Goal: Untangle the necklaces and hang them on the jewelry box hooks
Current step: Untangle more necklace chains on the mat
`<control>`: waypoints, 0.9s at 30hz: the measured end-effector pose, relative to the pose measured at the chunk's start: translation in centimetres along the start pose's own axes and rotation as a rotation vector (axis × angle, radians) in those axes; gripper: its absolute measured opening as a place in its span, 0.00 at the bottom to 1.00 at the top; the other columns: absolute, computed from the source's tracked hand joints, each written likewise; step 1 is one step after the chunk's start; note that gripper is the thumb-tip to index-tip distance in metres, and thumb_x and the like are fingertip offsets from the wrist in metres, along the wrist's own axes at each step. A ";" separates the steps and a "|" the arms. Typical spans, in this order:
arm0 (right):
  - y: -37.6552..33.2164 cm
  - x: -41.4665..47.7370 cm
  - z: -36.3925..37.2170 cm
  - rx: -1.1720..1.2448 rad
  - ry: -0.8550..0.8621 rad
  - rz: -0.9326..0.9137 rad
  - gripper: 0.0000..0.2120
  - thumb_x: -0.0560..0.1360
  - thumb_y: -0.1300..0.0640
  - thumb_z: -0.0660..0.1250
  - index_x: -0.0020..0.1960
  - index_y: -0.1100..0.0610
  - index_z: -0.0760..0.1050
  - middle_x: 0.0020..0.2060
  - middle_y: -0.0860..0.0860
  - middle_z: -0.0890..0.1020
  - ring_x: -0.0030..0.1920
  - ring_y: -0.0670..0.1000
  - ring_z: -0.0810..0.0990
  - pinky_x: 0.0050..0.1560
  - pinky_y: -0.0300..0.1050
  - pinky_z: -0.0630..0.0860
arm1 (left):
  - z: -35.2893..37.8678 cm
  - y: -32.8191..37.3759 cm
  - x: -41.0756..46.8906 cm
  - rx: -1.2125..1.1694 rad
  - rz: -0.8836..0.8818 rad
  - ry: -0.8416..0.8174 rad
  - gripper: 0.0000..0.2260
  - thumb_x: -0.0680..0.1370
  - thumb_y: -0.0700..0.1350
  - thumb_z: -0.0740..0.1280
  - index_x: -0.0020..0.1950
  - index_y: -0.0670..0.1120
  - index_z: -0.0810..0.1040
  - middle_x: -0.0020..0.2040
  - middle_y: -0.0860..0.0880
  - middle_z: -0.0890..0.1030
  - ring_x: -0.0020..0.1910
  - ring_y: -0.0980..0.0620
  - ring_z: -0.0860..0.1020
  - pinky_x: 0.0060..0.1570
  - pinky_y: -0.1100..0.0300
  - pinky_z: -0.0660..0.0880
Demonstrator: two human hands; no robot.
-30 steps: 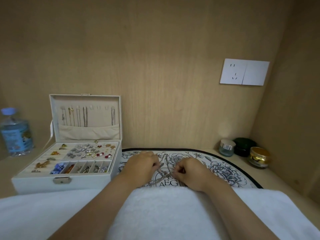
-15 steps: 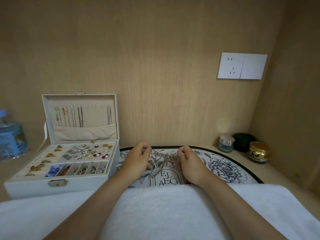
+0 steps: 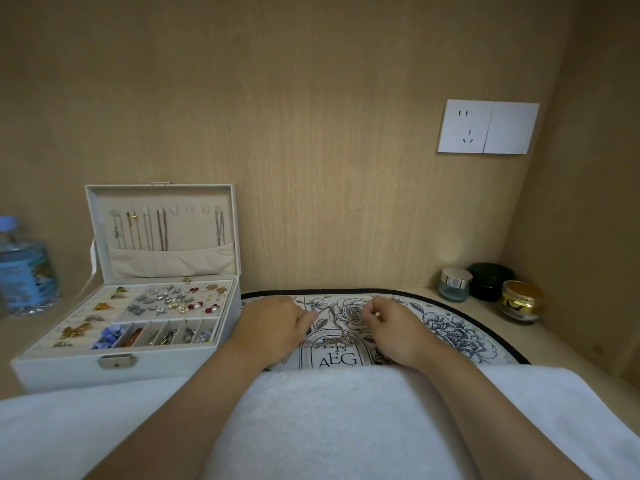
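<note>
Necklaces (image 3: 330,341) are lying crosswise between our hands, near both; we are pinching them with the right hand (image 3: 398,332), left hand (image 3: 273,327) fingers curling, grip unclear.

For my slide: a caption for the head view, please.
Left hand and right hand pinch tangled necklaces on a mat beside the open box.

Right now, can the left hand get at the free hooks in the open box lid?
Probably yes. The box stands open just left of the left hand, and nothing lies between them. Three hooks look bare. But it and the right hand seem to pinch the necklaces, so they would come along.
</note>
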State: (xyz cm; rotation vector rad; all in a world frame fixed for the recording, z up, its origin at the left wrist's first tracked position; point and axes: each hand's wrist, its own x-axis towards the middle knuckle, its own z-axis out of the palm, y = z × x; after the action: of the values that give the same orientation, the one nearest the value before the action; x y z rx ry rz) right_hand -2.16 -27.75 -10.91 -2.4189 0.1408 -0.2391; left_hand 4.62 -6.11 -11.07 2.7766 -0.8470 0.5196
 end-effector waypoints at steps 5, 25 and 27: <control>0.3 -0.3 -0.3 -0.214 -0.088 -0.058 0.06 0.77 0.52 0.67 0.41 0.48 0.77 0.38 0.45 0.82 0.42 0.47 0.80 0.48 0.47 0.78 | 0.7 0.6 0.7 0.080 0.122 0.052 0.12 0.80 0.50 0.64 0.62 0.53 0.77 0.55 0.50 0.78 0.54 0.48 0.77 0.46 0.56 0.75; 0.8 0.7 -0.1 -0.143 0.086 0.002 0.07 0.79 0.49 0.61 0.44 0.46 0.75 0.35 0.44 0.81 0.39 0.48 0.80 0.43 0.45 0.77 | 1.5 2.1 5.9 -0.238 0.121 -0.001 0.03 0.83 0.43 0.59 0.53 0.46 0.71 0.39 0.51 0.78 0.33 0.59 0.73 0.33 0.60 0.69; 0.9 0.7 -0.4 -0.226 0.109 0.027 0.07 0.79 0.49 0.60 0.47 0.47 0.77 0.41 0.44 0.82 0.43 0.50 0.80 0.45 0.45 0.77 | 1.6 2.2 6.2 -0.403 0.083 -0.100 0.04 0.83 0.44 0.60 0.54 0.47 0.74 0.42 0.51 0.81 0.34 0.61 0.75 0.33 0.64 0.69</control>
State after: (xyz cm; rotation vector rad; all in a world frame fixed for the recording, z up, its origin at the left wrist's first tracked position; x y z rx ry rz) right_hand -1.56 -28.76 -11.11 -2.6266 0.2617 -0.3604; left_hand 8.62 -11.48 -10.01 2.4209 -0.9697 0.1946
